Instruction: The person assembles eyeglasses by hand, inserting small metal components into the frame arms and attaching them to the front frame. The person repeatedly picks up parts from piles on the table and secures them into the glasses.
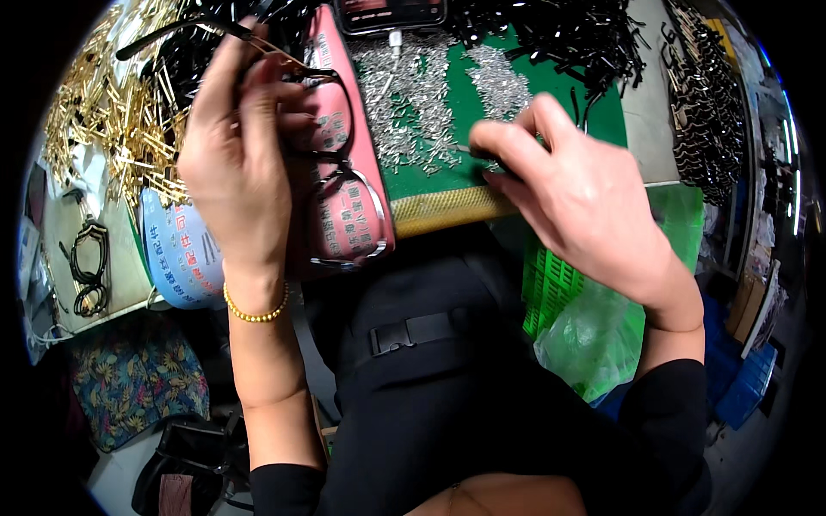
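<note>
My left hand [237, 159], slightly blurred and wearing a bead bracelet, grips an eyeglass frame [347, 163] at its upper end. The frame's dark rims hang over a pink printed mat [374, 138], and a long black temple arm [176, 30] sticks out past my fingers to the left. My right hand [572, 189] pinches a thin tool [463, 149]; only its metal tip shows, the rest being hidden in my fingers. That tip is at the edge of a spread of tiny silver screw-like pieces [413, 112] on a green mat [430, 182].
Gold temple arms [112, 112] lie heaped at the left, black ones [568, 39] at the back. A phone [391, 15] with a white cable stands at the far edge. Rows of dark frame parts [705, 112] lie right. A green basket [551, 288] hangs below the table's yellow edge [456, 209].
</note>
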`<state>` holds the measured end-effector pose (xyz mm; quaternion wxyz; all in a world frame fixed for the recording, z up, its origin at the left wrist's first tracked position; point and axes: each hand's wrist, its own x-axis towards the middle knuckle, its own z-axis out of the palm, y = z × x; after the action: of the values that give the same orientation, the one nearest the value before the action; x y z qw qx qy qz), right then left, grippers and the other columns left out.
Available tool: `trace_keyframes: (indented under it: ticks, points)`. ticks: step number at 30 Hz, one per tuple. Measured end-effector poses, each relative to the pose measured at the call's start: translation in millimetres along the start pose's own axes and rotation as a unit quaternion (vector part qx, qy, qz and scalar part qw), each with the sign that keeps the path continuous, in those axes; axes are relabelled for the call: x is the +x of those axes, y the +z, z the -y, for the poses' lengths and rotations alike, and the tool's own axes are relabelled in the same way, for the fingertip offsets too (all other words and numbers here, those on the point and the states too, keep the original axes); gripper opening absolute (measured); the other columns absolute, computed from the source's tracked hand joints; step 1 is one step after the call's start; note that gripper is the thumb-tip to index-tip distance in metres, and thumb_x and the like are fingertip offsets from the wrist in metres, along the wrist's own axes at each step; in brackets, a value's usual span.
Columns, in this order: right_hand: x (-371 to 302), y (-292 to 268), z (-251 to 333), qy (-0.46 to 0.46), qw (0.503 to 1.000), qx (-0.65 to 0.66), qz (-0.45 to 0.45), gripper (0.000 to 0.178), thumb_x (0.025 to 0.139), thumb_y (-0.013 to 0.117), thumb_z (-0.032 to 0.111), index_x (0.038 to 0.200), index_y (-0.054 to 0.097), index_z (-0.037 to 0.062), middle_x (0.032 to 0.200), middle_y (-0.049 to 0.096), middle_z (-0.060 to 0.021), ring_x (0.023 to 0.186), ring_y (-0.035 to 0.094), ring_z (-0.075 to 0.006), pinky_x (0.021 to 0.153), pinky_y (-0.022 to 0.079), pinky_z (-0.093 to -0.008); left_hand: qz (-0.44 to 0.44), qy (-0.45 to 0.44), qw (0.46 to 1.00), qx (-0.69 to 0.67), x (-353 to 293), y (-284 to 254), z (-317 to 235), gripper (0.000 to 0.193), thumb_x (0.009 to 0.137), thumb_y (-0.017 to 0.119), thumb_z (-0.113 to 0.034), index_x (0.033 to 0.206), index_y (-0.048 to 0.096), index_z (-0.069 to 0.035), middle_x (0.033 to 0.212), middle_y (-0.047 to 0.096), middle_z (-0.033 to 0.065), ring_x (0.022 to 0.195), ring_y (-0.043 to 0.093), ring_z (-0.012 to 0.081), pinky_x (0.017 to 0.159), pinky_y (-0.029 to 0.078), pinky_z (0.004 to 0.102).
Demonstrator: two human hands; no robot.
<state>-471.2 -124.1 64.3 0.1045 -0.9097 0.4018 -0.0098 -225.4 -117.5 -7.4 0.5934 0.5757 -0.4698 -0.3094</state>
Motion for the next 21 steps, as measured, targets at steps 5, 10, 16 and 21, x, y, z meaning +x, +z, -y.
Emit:
trace_keyframes:
  ticks: [5, 10, 16, 21]
  points:
    - [-25.4, 10.2, -4.4, 0.050, 0.996, -0.003, 0.068, 0.050, 0.089, 0.067, 0.011, 0.135, 0.062, 0.0291, 0.091, 0.050, -0.0074, 0.061, 0.059, -0.0239, 0.054, 0.050, -0.0363, -0.098, 0.107, 0.986, 0.079, -18.0, -19.8, -2.9, 0.045, 0.111, 0.040, -0.031, 0.134, 0.054, 0.005, 0.077, 0.051, -0.0027, 0.057, 0.044, 0.0012, 0.043, 0.027, 0.0167]
    - [-27.4, 19.4, -10.3, 0.029, 0.999, -0.005, 0.024, 0.046, 0.090, 0.066, 0.013, 0.133, 0.064, 0.0297, 0.090, 0.049, -0.0069, 0.059, 0.057, -0.0228, 0.051, 0.049, -0.0352, -0.097, -0.001, 0.985, -0.144, -47.9, -43.3, -3.1, 0.044, 0.111, 0.040, -0.033, 0.120, 0.058, 0.006, 0.079, 0.047, 0.0015, 0.071, 0.046, 0.0096, 0.061, 0.037, 0.0248]
    - [-22.9, 18.1, -10.9, 0.015, 0.999, -0.011, 0.027, 0.046, 0.091, 0.066, 0.014, 0.133, 0.063, 0.0306, 0.089, 0.048, -0.0070, 0.058, 0.056, -0.0225, 0.050, 0.048, -0.0354, -0.112, 0.075, 0.975, 0.178, -84.2, -56.1, 14.6, 0.016, 0.103, 0.054, -0.002, 0.116, 0.059, 0.006, 0.107, 0.067, 0.0142, 0.099, 0.063, 0.0224, 0.087, 0.051, 0.0358]
    - [-22.6, 20.5, -6.2, 0.030, 0.999, -0.021, 0.027, 0.052, 0.090, 0.065, 0.014, 0.139, 0.059, 0.0326, 0.089, 0.048, -0.0074, 0.058, 0.057, -0.0226, 0.050, 0.047, -0.0355, -0.029, 0.116, 0.947, 0.299, -97.9, -69.3, 12.6, 0.023, 0.095, 0.055, 0.015, 0.113, 0.065, 0.006, 0.107, 0.067, 0.0158, 0.094, 0.065, 0.0222, 0.087, 0.054, 0.0311]
